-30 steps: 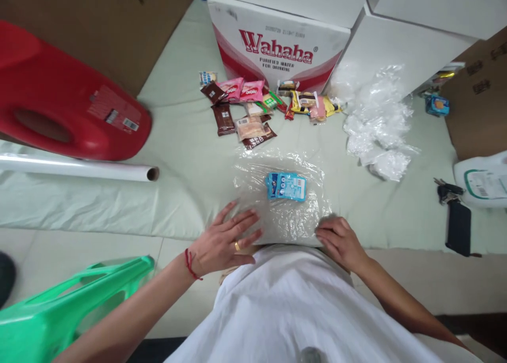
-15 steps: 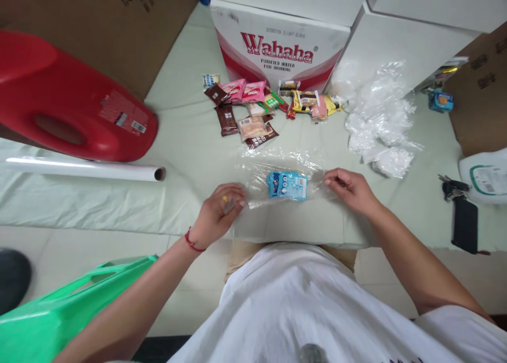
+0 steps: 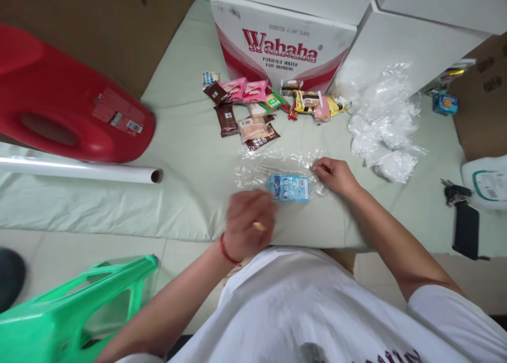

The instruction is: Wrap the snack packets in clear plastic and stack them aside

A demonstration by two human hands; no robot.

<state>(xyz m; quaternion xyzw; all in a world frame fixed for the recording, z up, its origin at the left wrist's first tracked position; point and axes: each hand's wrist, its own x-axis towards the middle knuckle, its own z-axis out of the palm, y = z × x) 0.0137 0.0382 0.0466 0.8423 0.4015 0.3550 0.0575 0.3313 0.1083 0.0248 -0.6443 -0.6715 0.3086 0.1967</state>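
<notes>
A light-blue packet [image 3: 291, 188] with a barcode lies flat on the table in front of me, on or inside a crinkled sheet of clear plastic [image 3: 253, 177]; which of the two I cannot tell. At the plastic's right edge, my right hand [image 3: 336, 176] has its fingers closed in a pinch on it. My left hand [image 3: 251, 220], with a ring, is smeared by motion just left of and below the packet. Its fingertips cannot be made out. Behind the plastic lie brown-wrapped snacks [image 3: 227, 121], a beige packet [image 3: 254, 129] and pink packets [image 3: 254, 91].
A Wahaha carton [image 3: 283, 43] stands at the back. Crumpled clear plastic bags [image 3: 386, 125] are heaped back right. On the left are a red jug [image 3: 79, 99] and a white roll [image 3: 87, 171]. Keys [image 3: 456, 193] and a black case [image 3: 466, 230] lie right; a green stool [image 3: 91, 299] stands below.
My left hand has moved right and toward my body, away from the plastic's left edge. The right hand has shifted slightly left and back, and the plastic there looks more bunched.
</notes>
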